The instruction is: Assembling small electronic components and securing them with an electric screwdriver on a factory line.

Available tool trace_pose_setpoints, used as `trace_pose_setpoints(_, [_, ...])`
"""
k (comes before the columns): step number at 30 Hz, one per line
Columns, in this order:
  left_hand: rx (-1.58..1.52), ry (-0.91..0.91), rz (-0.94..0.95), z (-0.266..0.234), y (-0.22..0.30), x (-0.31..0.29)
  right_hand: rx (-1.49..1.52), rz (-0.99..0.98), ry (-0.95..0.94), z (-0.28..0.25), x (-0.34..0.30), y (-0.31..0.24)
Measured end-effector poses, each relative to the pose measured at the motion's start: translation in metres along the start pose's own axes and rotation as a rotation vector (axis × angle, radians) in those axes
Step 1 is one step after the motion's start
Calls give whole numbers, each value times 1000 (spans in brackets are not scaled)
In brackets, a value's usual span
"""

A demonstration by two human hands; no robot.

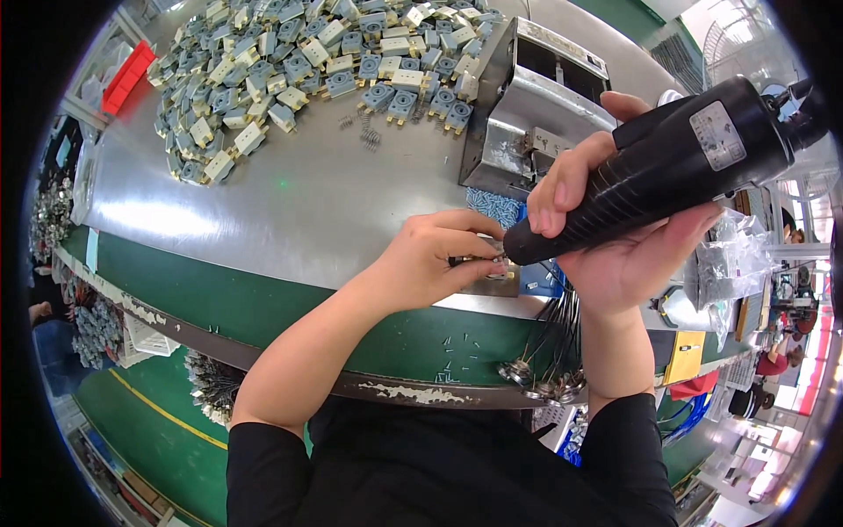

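Note:
A black electric screwdriver [654, 171] lies across the palm of my right hand [606, 237], whose fingers wrap round its body. Its nose points down and left and meets the fingertips of my left hand [448, 250]. That hand is closed in a pinch over a small part, mostly hidden by the fingers and the tool, at the table's front edge. Just beyond the nose sits a heap of small screws [493, 206] beside a blue tray [540, 279]. A metal box-shaped device [536, 97] stands behind my hands.
A large pile of grey and cream switch-like parts [351, 61] covers the back of the steel table [263, 189]. Small springs [369, 136] lie before it. Loose screws [452, 356] and round metal parts with black wires [549, 382] rest on the green front strip. A red bin [129, 77] stands far left.

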State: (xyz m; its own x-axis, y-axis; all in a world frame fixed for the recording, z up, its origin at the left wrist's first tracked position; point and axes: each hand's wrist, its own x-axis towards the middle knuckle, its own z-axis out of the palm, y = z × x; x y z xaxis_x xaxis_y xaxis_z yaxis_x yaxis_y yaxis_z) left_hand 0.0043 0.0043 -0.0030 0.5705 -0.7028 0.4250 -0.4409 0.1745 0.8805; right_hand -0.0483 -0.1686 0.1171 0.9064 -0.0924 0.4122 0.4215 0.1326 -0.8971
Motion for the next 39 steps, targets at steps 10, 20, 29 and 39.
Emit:
trace_pose_setpoints(10, [-4,6,13,-1,7,0,68,8,34,4,-4,-5])
trace_pose_setpoints(20, [-14,-17,-49,1,5,0,-24,14,36,9,-12,-1])
trace_pose_setpoints(29, [150,-131,-107,-3,2,-2,42,52,37,12,-15,16])
trace_pose_setpoints(39, [141,-153,-130,-1,2,-1,66,52,42,10,-24,28])
